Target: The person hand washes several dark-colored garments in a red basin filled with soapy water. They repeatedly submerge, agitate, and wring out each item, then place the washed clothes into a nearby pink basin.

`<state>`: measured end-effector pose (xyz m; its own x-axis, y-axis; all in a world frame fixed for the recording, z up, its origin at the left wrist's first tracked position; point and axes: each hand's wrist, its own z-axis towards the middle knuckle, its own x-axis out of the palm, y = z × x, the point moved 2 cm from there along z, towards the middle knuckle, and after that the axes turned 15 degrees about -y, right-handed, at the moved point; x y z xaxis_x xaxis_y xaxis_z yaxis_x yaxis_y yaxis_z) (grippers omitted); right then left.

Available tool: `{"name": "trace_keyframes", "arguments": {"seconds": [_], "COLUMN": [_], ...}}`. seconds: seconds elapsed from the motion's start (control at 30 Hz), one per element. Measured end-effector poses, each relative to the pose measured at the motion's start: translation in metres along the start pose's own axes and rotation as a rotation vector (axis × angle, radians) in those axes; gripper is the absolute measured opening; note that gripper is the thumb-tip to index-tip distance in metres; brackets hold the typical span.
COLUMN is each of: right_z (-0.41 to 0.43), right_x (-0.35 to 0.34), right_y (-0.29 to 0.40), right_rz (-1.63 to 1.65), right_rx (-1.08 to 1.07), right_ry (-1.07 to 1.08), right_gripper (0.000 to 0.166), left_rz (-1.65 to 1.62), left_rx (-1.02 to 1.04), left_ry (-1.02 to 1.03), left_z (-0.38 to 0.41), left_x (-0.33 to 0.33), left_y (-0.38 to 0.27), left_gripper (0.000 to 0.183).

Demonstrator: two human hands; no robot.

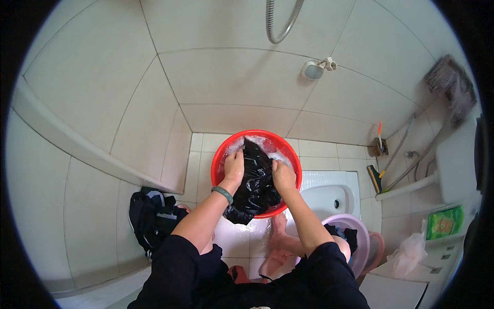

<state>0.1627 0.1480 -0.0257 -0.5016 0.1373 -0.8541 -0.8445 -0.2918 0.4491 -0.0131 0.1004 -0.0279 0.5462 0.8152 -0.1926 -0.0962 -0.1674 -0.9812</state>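
A wet black garment [255, 174] is spread across a red plastic basin [296, 154], its lower end draped over the near rim. White suds [266, 142] show in the basin around the cloth. My left hand [234, 166], below a green bangle [222, 194], grips the garment's left edge. On the opposite side, my right hand [283, 175] is closed on the garment's right edge. The fingertips are partly hidden by the hands and cloth.
A white squat toilet [349, 181] lies right of the basin. A lilac tub [361, 247] holding clothes stands by my right knee. Dark clothes [154, 220] lie at the left wall. A squeegee broom [374, 179] and mop [449, 85] lean at right. Wet tiles [235, 239] surround my feet.
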Motion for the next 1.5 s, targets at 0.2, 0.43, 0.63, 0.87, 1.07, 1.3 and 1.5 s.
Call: {"name": "trace_keyframes", "arguments": {"seconds": [0.2,0.43,0.63,0.87,1.07,1.3,1.5], "right_z": [-0.035,-0.023,-0.006,-0.026,-0.055,0.009,-0.047], "right_x": [-0.005,0.055,0.132,0.004,-0.056,-0.008,0.000], "right_y": [-0.004,0.050,-0.017,0.055,0.142,0.058,-0.022], "right_rz": [0.004,0.062,0.208,0.868,0.573,0.389,0.523], "right_rx": [-0.092,-0.091,0.145,0.170,-0.298,0.053,-0.054], "right_ry": [0.005,0.217,0.343,0.270,0.121,-0.226,0.286], "right_gripper": [0.039,0.071,0.070,0.058,0.029,0.027,0.022], "left_rz": [0.373,0.760,0.582,-0.260,-0.366,-0.392,0.154], "left_rx": [0.090,0.009,-0.100,-0.883,-0.425,-0.728,0.250], "left_ry": [0.074,0.351,0.266,0.238,0.620,0.400,0.124], "left_z": [0.008,-0.023,-0.034,-0.007,-0.013,0.007,0.019], "left_x": [-0.027,-0.021,-0.014,-0.017,-0.037,-0.011,-0.040], "left_y": [0.005,0.011,0.007,0.057,0.096,0.051,-0.023], "left_gripper": [0.022,0.056,0.060,0.062,0.048,0.035,0.032]}}
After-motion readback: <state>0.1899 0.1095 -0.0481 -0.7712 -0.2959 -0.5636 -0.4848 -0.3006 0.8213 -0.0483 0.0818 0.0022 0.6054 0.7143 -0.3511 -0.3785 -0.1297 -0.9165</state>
